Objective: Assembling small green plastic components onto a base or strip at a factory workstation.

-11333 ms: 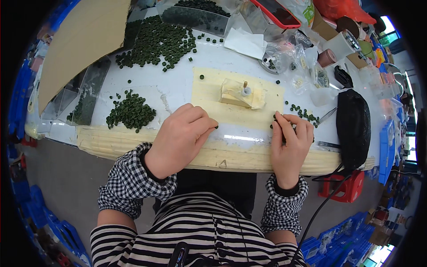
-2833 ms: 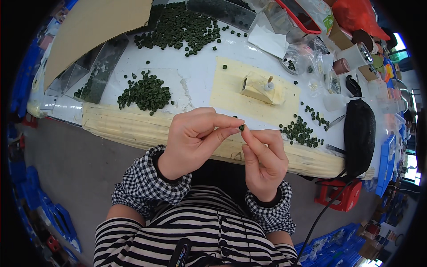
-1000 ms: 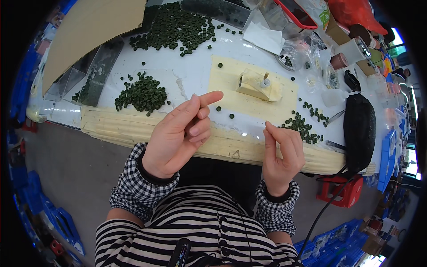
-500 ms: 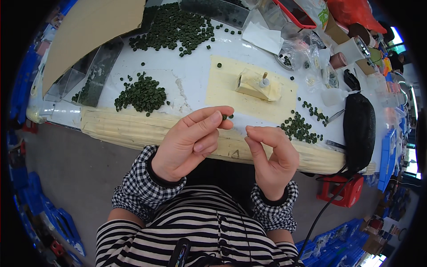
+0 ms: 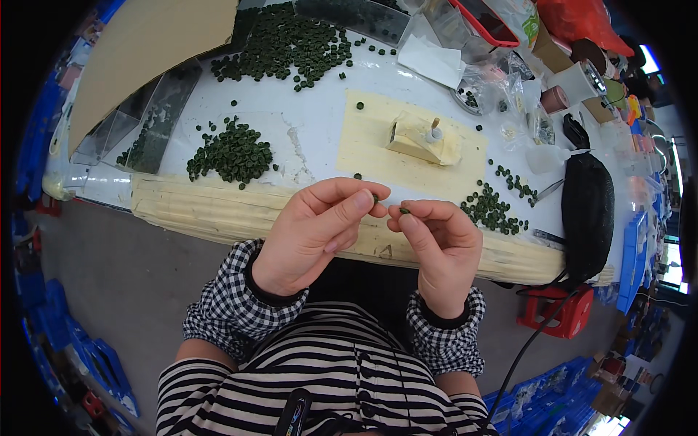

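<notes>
Both of my hands are raised in front of the table's near edge, with their fingertips almost meeting. My left hand pinches a small dark green round piece between thumb and index finger. Opposite it, my right hand grips another small green piece, seen edge-on between thumb and fingers. Just beyond my left fingers one loose green piece lies on the table. Past my hands, a cream block with a short upright peg stands on a pale yellow sheet.
Piles of green pieces lie left, at the back and right. A cardboard sheet covers clear trays at the far left. Tweezers, a black pouch, a red-cased phone and plastic bags crowd the right.
My right hand has moved slightly left toward my left hand, and a green piece now shows in its fingertips. My left hand has turned a little and shifted slightly right.
</notes>
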`<action>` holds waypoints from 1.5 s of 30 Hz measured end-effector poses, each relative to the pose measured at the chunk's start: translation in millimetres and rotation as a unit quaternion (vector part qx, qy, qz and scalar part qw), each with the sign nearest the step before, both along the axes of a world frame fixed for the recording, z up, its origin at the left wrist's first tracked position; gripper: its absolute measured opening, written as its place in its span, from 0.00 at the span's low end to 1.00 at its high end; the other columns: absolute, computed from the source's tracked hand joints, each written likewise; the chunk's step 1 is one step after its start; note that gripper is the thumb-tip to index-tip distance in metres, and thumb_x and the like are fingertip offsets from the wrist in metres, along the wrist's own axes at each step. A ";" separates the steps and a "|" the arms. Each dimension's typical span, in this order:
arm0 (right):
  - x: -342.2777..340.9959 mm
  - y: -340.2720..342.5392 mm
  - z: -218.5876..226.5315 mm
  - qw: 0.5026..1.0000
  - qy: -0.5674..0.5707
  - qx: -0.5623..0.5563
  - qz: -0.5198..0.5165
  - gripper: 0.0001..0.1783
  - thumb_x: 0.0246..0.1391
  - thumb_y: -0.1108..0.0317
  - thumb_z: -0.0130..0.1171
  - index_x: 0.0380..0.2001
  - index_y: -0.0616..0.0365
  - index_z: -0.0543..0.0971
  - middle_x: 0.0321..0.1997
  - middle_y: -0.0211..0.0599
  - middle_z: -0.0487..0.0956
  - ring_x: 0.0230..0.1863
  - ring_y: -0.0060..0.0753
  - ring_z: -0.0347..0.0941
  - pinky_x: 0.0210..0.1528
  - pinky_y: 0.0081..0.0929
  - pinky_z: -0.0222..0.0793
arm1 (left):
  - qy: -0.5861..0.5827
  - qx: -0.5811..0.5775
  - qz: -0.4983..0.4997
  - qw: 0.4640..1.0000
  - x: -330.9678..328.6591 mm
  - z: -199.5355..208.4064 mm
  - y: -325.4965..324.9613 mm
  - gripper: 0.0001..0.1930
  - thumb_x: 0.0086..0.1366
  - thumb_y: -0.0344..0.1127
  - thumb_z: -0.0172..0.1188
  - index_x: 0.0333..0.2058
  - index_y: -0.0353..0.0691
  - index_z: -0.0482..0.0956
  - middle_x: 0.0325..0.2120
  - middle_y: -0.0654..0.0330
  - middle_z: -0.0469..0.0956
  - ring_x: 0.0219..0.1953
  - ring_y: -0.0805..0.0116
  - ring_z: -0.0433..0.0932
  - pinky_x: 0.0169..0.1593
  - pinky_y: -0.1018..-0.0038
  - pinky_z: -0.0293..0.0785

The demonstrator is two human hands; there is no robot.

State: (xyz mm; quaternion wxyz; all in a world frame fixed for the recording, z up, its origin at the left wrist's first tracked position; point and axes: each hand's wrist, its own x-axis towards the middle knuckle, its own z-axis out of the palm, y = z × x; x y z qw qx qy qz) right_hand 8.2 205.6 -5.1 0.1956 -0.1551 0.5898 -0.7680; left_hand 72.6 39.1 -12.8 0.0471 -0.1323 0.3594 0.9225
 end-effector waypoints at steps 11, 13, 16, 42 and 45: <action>-2.0 -2.7 -11.9 1.000 0.012 -0.025 -0.009 0.07 0.53 0.80 0.60 0.37 0.66 0.77 0.34 0.34 0.79 0.36 0.21 0.75 0.41 0.16 0.70 | 0.004 -0.037 0.012 0.999 -2.8 2.3 9.4 0.07 0.67 0.33 0.56 0.40 0.36 0.76 0.31 0.63 0.78 0.18 0.85 0.59 0.24 0.87 0.56; -1.4 -5.1 -9.8 0.998 0.050 -0.016 -0.023 0.08 0.52 0.81 0.60 0.37 0.66 0.78 0.34 0.35 0.78 0.37 0.21 0.74 0.42 0.16 0.69 | 0.005 -0.048 0.016 0.999 -2.8 1.7 10.9 0.07 0.67 0.33 0.56 0.39 0.36 0.76 0.30 0.63 0.78 0.19 0.84 0.59 0.24 0.86 0.56; -0.5 -3.7 -6.5 0.994 0.098 0.041 -0.035 0.08 0.49 0.83 0.61 0.35 0.67 0.78 0.35 0.37 0.78 0.37 0.24 0.74 0.42 0.18 0.69 | 0.008 -0.065 0.027 0.997 -3.2 1.6 13.2 0.07 0.66 0.33 0.57 0.38 0.36 0.78 0.27 0.66 0.76 0.19 0.85 0.59 0.24 0.87 0.55; 16.5 -11.6 -8.0 0.974 0.197 0.074 -0.086 0.15 0.50 0.84 0.60 0.43 0.65 0.81 0.34 0.38 0.78 0.36 0.24 0.74 0.40 0.16 0.68 | 0.058 -0.095 0.166 0.980 -9.5 -2.7 32.3 0.05 0.63 0.27 0.60 0.37 0.32 0.78 0.33 0.61 0.80 0.35 0.80 0.76 0.41 0.83 0.72; 13.5 -10.1 -7.3 0.975 0.191 0.075 -0.082 0.14 0.50 0.83 0.60 0.43 0.65 0.81 0.34 0.38 0.78 0.36 0.24 0.74 0.40 0.15 0.68 | 0.046 -0.131 0.160 0.977 -11.1 4.4 31.5 0.05 0.63 0.27 0.60 0.37 0.32 0.79 0.29 0.65 0.79 0.31 0.83 0.73 0.36 0.87 0.69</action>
